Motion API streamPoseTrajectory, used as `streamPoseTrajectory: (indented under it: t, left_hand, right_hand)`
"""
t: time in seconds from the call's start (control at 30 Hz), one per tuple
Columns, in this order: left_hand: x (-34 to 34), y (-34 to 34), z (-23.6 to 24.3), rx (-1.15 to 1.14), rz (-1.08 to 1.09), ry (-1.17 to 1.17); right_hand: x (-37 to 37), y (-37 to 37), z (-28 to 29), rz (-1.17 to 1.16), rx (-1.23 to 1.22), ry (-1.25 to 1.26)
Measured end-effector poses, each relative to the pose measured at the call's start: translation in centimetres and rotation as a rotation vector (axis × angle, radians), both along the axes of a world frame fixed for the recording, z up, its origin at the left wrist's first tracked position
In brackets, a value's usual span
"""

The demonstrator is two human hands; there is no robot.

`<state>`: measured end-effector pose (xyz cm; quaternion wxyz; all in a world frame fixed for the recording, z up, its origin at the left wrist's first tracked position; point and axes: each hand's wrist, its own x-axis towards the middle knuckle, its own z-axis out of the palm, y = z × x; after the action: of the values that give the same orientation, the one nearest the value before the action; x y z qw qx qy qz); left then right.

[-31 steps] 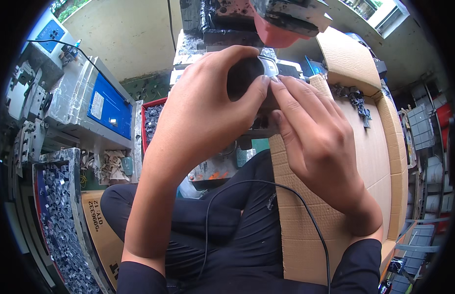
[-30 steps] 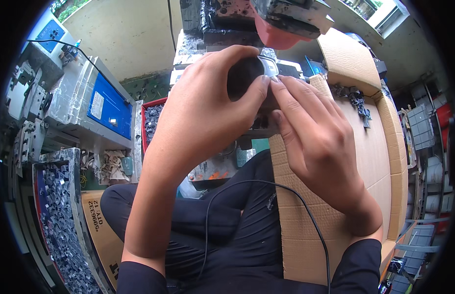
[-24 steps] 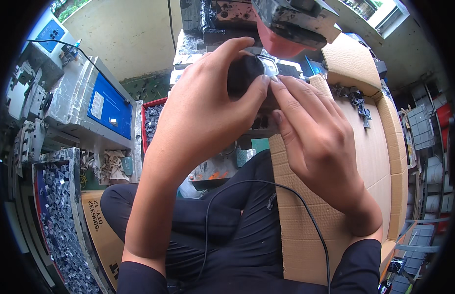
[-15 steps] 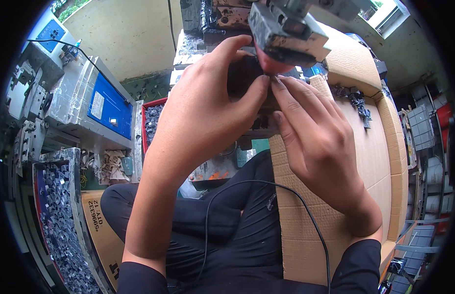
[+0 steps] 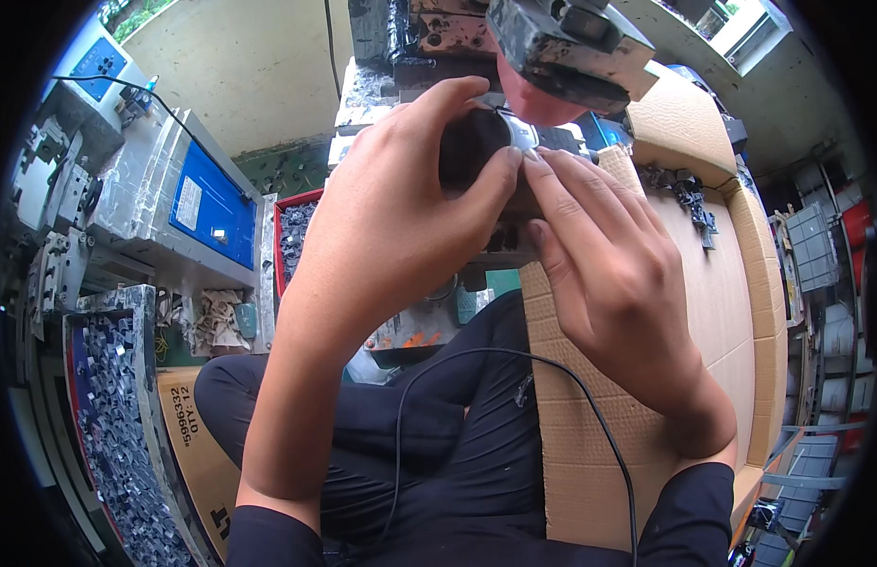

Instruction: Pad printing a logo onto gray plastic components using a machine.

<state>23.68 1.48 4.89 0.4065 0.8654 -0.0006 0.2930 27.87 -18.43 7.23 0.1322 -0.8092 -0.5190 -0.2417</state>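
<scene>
Silvery part (image 5: pixel 523 135), perhaps faintly marked, white label (image 5: pixel 187 202), printed carton (image 5: pixel 195 444)

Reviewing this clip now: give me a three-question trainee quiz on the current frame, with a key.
1. In the picture, what is directly above the smooth, rounded pink pad?
A) a red-edged tray
B) a paint-smeared grey metal head
C) a brown cardboard box

2. True or false: the small, shiny, silver-white piece shows just beyond the tips of the bare left hand's thumb and the bare right hand's fingers.

3. What long, thin thing loops over the dark fabric trousers?

Key: 1 B; 2 true; 3 a black cable.
</scene>
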Motion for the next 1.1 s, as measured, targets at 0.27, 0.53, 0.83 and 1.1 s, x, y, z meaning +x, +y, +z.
streamPoseTrajectory:
  t: [0.27, 0.53, 0.83, 1.1]
  left_hand:
    - [-0.2, 0.2, 0.1, 0.039, -0.013, 0.053]
    - [-0.3, 0.4, 0.0, 0.092, -0.064, 0.018]
    - [-3.2, 0.2, 0.4, -0.005, -0.185, -0.106]
    - [-9.1, 1.0, -1.2, -0.311, -0.587, -0.064]
  right_hand:
    - [0.0, 0.0, -0.2, 0.002, 0.002, 0.009]
    - [0.9, -0.7, -0.8, 0.048, 0.122, 0.131]
    - [0.7, -0.6, -0.3, 0.216, 0.421, 0.415]
    - [-1.0, -0.4, -0.5, 0.486, 0.396, 0.515]
